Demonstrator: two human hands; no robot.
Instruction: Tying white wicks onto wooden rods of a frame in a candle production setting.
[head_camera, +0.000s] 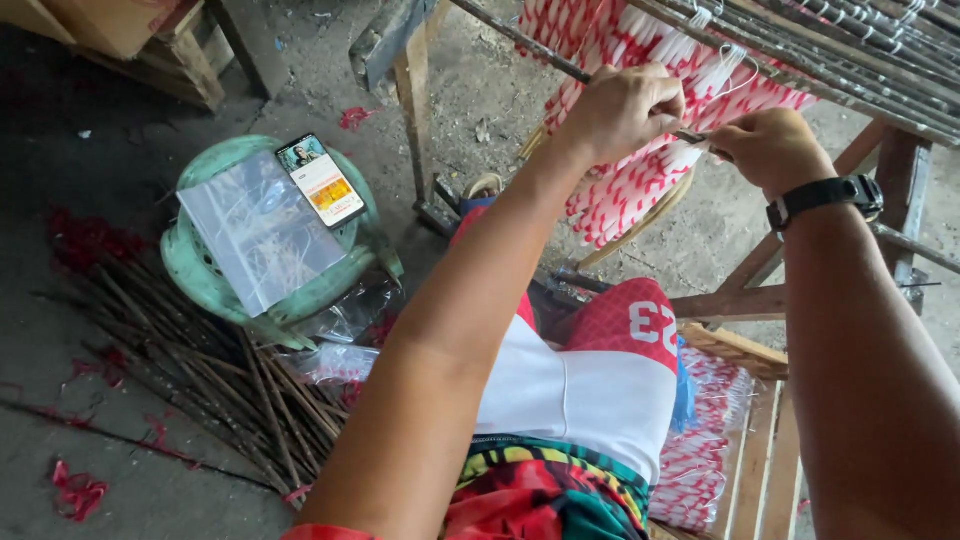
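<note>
Head view: left hand (622, 108) is clenched round a thin dark rod (520, 40) on the wooden rack (745, 300), and the right hand (770, 148) has its fingers pinched on white string (722, 72) right beside it. Red-and-white strands (630, 190) hang below, soft, light and floppy I'd guess, so best held by the stiff rod, near the knot.

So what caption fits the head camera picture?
Both hands, left and right, work red-and-white threads on a wooden frame.
</note>
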